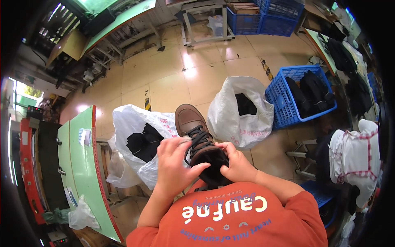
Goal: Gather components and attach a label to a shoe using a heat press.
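Brown leather and black cord sit at the centre: a brown lace-up boot [196, 136] is held up in front of the person's chest, toe pointing away, so that its laced front faces the eyes. It rests on no surface; both hands carry it above the tiled floor [173, 78].

The left hand [175, 164] lies over the near side of the boot, fingers [181, 145] curled together onto the black laces [198, 140], seemingly pinching a strand, though the exact pinch is hidden by the knuckles. The right hand [235, 162] is clamped round the dark collar of the boot, thumb on top, steadying it so the other hand can work on the lacing.

Just beyond the boot stand two white plastic bags with dark items inside, one to the left [135, 123] and one to the right [240, 111], both open at the top and within easy reach. A blue plastic crate [284, 103] holding black goods stands further right. A green counter [80, 164] runs along the person's left side, its red edge nearest the bags. An orange shirt [238, 218] fills the lower edge of the view.
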`<action>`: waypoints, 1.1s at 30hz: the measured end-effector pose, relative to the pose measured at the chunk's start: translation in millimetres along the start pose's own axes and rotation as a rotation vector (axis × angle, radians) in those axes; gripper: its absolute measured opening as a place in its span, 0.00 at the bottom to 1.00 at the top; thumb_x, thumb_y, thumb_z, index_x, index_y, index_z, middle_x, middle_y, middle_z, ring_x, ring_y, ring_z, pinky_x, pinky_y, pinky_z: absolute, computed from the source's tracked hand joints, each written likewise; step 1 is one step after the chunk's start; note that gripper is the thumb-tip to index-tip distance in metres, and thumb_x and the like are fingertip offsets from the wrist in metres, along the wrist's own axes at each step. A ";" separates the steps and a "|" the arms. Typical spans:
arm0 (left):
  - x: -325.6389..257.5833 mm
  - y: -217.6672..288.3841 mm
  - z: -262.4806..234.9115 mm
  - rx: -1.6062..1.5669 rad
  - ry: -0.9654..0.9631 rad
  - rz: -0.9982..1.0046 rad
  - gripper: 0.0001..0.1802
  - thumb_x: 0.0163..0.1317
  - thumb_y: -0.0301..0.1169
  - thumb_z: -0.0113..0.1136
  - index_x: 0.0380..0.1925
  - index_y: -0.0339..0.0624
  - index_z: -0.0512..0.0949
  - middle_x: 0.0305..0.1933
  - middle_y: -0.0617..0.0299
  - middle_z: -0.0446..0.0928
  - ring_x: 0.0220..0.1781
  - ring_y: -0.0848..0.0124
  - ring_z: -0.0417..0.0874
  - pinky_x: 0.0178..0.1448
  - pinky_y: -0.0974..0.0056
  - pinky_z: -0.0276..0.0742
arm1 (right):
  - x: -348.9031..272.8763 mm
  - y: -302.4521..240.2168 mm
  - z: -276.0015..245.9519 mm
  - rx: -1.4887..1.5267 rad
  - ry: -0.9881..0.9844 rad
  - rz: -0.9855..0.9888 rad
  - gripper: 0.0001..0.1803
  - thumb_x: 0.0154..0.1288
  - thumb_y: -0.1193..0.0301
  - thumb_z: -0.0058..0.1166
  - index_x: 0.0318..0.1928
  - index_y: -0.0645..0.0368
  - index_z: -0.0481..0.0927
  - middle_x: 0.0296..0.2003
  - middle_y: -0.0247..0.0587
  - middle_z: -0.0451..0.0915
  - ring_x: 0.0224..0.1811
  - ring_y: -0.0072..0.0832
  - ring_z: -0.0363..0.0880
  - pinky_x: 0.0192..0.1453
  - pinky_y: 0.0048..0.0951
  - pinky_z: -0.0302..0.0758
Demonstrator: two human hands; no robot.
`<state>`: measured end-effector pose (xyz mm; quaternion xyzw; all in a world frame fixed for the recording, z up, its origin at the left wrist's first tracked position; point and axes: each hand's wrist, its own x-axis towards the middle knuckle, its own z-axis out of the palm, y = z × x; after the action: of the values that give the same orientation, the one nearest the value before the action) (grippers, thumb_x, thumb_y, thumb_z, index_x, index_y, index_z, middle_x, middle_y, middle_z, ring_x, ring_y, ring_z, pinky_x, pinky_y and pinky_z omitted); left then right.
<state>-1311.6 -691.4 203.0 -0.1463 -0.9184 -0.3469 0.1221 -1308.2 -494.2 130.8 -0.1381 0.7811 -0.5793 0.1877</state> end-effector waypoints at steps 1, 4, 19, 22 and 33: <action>12.9 -1.2 5.8 0.151 -0.099 0.073 0.22 0.32 0.24 0.68 0.34 0.37 0.76 0.39 0.58 0.73 0.45 0.58 0.72 0.52 0.58 0.64 | 7.6 1.5 -5.0 0.002 0.001 -0.002 0.30 0.48 0.84 0.47 0.56 0.65 0.58 0.48 0.56 0.75 0.52 0.40 0.76 0.55 0.32 0.71; 32.9 -16.3 22.2 0.202 -0.128 0.191 0.15 0.33 0.27 0.67 0.27 0.41 0.77 0.34 0.65 0.74 0.42 0.63 0.73 0.51 0.55 0.61 | 30.3 1.3 -23.4 0.050 -0.016 -0.045 0.30 0.48 0.82 0.51 0.55 0.66 0.60 0.48 0.55 0.75 0.51 0.40 0.77 0.54 0.32 0.72; 87.8 -33.4 24.9 0.247 0.100 0.597 0.08 0.35 0.27 0.64 0.20 0.46 0.76 0.35 0.71 0.77 0.40 0.72 0.75 0.53 0.44 0.58 | 134.5 -45.8 -138.2 -0.007 -0.518 -0.025 0.09 0.56 0.69 0.58 0.34 0.63 0.78 0.29 0.40 0.76 0.31 0.27 0.76 0.35 0.27 0.72; 102.4 -38.3 26.3 0.245 0.092 0.620 0.08 0.36 0.26 0.64 0.21 0.45 0.76 0.35 0.71 0.76 0.40 0.72 0.75 0.53 0.44 0.58 | 153.5 -57.5 -133.3 -0.193 -0.387 -0.325 0.07 0.54 0.70 0.58 0.31 0.60 0.79 0.29 0.38 0.76 0.36 0.36 0.76 0.38 0.34 0.73; 170.6 -99.1 28.5 0.248 0.095 0.672 0.06 0.36 0.26 0.63 0.19 0.44 0.78 0.33 0.71 0.75 0.39 0.73 0.73 0.57 0.43 0.57 | 283.6 -85.0 -104.8 -0.679 -0.151 -0.984 0.09 0.46 0.73 0.52 0.29 0.59 0.69 0.28 0.37 0.73 0.33 0.35 0.74 0.41 0.31 0.69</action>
<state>-1508.3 -711.9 178.1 -0.4076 -0.8474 -0.1796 0.2888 -1608.7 -552.4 201.4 -0.5762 0.7515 -0.3048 -0.1022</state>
